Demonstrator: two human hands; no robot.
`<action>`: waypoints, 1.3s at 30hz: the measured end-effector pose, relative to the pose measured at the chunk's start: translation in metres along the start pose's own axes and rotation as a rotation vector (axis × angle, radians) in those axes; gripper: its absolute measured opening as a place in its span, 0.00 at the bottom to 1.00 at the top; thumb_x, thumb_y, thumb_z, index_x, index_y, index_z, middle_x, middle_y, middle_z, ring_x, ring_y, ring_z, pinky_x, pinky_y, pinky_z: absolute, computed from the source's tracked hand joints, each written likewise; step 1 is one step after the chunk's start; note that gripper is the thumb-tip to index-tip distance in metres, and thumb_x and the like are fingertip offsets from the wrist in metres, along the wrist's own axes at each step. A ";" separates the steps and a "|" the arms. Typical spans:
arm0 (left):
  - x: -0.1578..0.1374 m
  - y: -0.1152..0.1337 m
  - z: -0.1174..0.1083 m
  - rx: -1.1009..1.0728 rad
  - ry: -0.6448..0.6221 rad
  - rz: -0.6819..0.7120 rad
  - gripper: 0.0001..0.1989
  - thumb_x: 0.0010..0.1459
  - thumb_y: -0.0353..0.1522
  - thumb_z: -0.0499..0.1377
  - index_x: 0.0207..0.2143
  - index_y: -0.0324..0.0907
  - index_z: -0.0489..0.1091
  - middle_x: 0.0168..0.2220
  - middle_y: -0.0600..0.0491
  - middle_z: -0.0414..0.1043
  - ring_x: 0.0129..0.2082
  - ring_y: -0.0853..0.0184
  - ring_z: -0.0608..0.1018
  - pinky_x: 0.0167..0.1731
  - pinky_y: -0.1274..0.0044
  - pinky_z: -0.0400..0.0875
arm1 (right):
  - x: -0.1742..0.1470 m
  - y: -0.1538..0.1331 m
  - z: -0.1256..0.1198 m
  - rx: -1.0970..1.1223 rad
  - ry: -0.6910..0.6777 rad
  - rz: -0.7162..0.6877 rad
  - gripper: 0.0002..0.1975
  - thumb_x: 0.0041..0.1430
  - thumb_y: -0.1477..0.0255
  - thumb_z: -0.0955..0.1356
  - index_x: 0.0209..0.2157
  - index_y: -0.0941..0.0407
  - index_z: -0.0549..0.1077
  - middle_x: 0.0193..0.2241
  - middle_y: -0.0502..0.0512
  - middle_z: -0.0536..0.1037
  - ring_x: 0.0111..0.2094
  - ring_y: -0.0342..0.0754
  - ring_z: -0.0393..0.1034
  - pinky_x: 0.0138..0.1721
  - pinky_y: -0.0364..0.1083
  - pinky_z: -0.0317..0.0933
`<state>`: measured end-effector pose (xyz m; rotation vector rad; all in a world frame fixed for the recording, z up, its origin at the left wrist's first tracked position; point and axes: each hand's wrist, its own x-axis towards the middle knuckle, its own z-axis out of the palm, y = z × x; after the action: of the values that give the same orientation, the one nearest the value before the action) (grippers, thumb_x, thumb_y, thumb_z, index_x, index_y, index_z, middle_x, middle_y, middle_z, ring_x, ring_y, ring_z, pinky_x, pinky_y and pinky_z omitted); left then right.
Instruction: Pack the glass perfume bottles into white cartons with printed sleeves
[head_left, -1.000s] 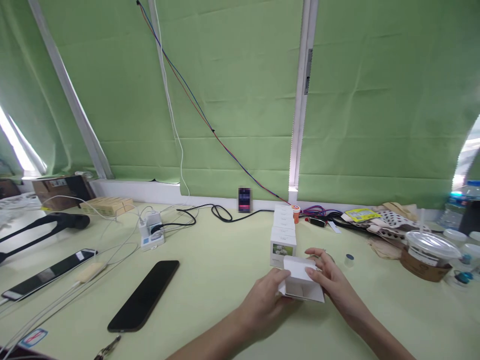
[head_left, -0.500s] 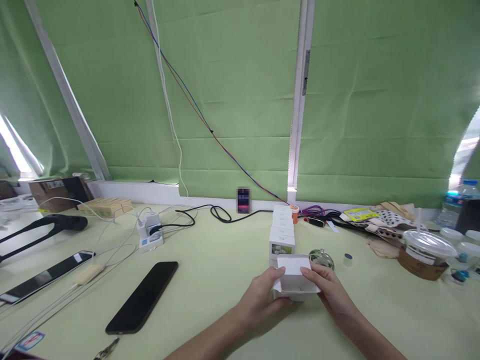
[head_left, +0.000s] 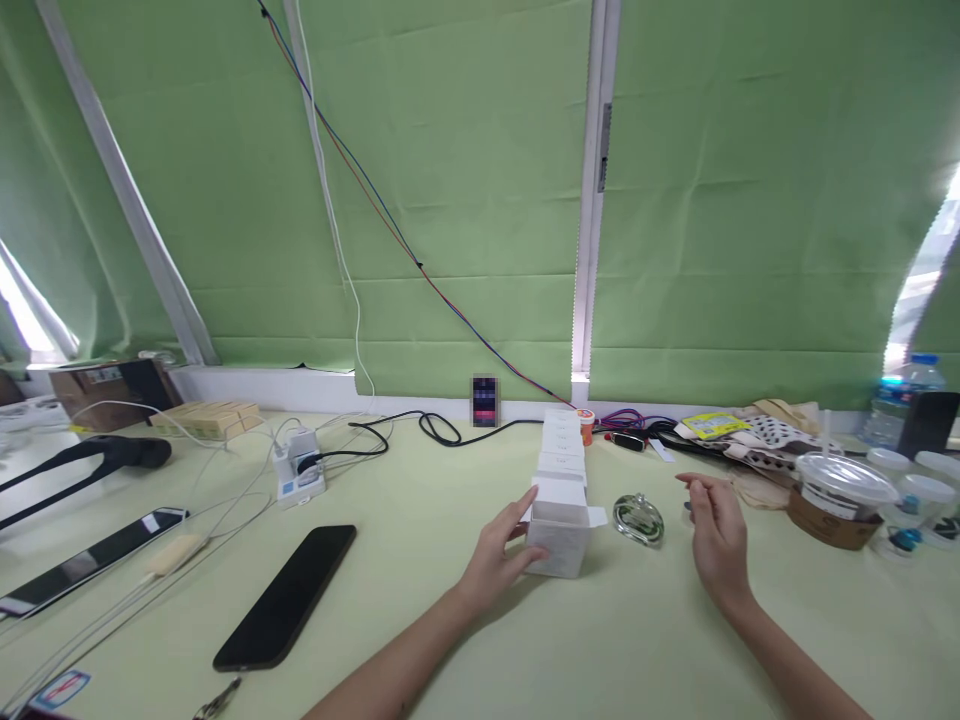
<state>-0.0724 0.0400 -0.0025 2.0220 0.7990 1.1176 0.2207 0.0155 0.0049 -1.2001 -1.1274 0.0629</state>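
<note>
Your left hand has hold of the open white box at its left side, thumb on the front face and fingers at the upper left edge. The box stands upright on the table, top flaps raised, one sticking out to the right. It sits at the near end of a row of white boxes; you cannot tell from here whether they touch. Just right of it lies a round clear glass piece. Your right hand is well apart from the box, fingers curled, beside a small grey cylinder that it partly hides; whether you are gripping that is unclear. Farther right stands a lidded cup. A black phone lies flat to your left.
</note>
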 end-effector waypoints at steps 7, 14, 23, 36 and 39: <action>-0.003 0.000 0.003 0.055 0.029 0.023 0.41 0.54 0.36 0.61 0.64 0.48 0.42 0.53 0.48 0.63 0.44 0.63 0.72 0.51 0.64 0.67 | 0.018 0.043 -0.013 -0.200 0.013 -0.025 0.19 0.64 0.58 0.56 0.37 0.57 0.70 0.36 0.56 0.66 0.40 0.55 0.62 0.44 0.54 0.55; -0.015 0.003 0.006 0.485 0.342 0.536 0.31 0.55 0.37 0.54 0.60 0.45 0.47 0.51 0.43 0.54 0.52 0.53 0.62 0.51 0.58 0.60 | -0.005 0.043 -0.002 -0.239 -0.339 -0.082 0.17 0.62 0.58 0.60 0.41 0.54 0.70 0.40 0.57 0.74 0.27 0.48 0.68 0.34 0.48 0.62; -0.023 0.031 0.087 0.516 -0.397 0.529 0.37 0.53 0.33 0.57 0.62 0.39 0.43 0.60 0.36 0.54 0.60 0.51 0.61 0.52 0.66 0.67 | -0.019 0.047 -0.006 -0.214 -0.704 -0.170 0.19 0.61 0.59 0.62 0.48 0.55 0.68 0.22 0.50 0.75 0.22 0.50 0.68 0.28 0.47 0.62; 0.018 0.033 0.132 0.049 -0.069 -0.196 0.41 0.55 0.27 0.54 0.67 0.40 0.35 0.69 0.45 0.34 0.68 0.57 0.40 0.65 0.62 0.38 | 0.029 0.100 -0.025 -0.287 -0.256 0.179 0.25 0.47 0.53 0.66 0.40 0.57 0.71 0.38 0.61 0.72 0.35 0.56 0.67 0.42 0.56 0.61; 0.020 0.031 0.131 0.029 -0.067 -0.229 0.35 0.55 0.26 0.53 0.64 0.41 0.46 0.64 0.43 0.51 0.64 0.57 0.54 0.63 0.65 0.46 | 0.030 0.108 -0.023 -0.229 -0.353 0.223 0.18 0.42 0.56 0.69 0.30 0.54 0.72 0.30 0.57 0.75 0.34 0.57 0.69 0.39 0.55 0.63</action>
<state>0.0570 0.0027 -0.0209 1.9237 0.9891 0.9088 0.3054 0.0626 -0.0551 -1.5581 -1.3273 0.3342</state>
